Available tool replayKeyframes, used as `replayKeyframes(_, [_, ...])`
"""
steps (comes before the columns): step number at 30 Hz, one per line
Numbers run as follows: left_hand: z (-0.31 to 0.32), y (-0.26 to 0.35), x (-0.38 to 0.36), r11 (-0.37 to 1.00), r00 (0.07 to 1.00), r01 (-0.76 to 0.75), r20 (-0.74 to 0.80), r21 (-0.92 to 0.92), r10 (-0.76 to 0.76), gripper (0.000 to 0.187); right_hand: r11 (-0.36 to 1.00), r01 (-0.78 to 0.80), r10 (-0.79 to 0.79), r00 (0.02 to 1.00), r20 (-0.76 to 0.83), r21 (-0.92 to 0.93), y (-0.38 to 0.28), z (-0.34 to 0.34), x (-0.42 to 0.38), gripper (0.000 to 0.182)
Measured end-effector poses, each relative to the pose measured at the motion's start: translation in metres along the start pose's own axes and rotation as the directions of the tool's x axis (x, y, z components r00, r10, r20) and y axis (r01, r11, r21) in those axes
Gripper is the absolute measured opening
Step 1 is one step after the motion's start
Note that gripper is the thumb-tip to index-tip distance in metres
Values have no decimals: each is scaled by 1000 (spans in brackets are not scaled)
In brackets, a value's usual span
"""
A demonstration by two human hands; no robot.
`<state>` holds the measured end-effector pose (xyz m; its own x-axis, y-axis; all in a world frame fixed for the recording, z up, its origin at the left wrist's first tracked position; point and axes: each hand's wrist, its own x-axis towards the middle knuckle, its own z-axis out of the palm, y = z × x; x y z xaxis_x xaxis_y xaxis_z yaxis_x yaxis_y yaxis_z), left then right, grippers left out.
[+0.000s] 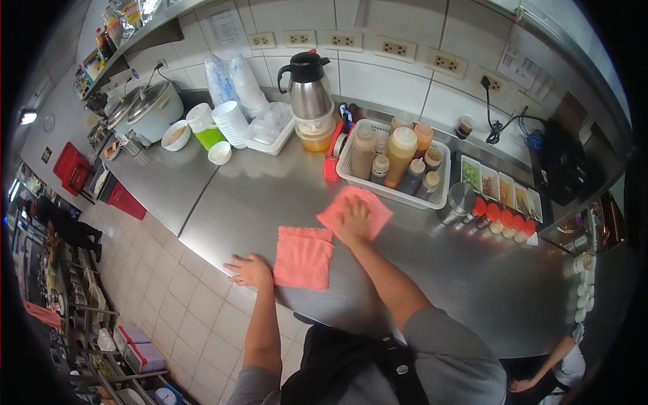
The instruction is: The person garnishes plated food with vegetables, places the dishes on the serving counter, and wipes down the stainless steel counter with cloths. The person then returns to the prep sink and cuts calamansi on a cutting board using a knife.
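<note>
My right hand (356, 220) lies flat on a pink cloth (375, 210), pressing it against the steel counter (432, 260) just in front of a white basket of bottles. Its fingers are stretched out over the fabric and slightly blurred. A second pink cloth (303, 260), with its top folded over, lies spread on the counter between my two arms. Just left of this one, my left hand (250, 271) rests at the counter's front edge, fingers apart and nothing in it.
The basket (395, 194) holds several sauce bottles. A thermos jug (307, 84), stacked white bowls (231, 120) and rice cookers (155, 108) line the back. Red-capped jars (505, 221) and a tray of toppings (499, 185) stand right. Another person's arm (550, 361) shows at lower right.
</note>
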<state>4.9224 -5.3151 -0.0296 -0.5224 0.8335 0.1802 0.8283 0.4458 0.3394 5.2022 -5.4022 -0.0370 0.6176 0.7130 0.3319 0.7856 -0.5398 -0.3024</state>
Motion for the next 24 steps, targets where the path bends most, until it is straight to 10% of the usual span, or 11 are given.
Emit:
replayKeyframes(14, [-8, 9, 0, 1000, 997, 19, 69, 8, -19, 62, 797, 484, -537, 842, 58, 361, -140, 62, 32, 57])
replayKeyframes(18, [-4, 7, 4, 999, 998, 31, 50, -12, -31, 63, 807, 402, -475, 877, 70, 433, -78, 87, 42, 54])
replayKeyframes(24, [-6, 3, 4, 999, 1000, 12, -7, -42, -12, 62, 977, 213, -213, 976, -41, -5, 62, -19, -27, 57])
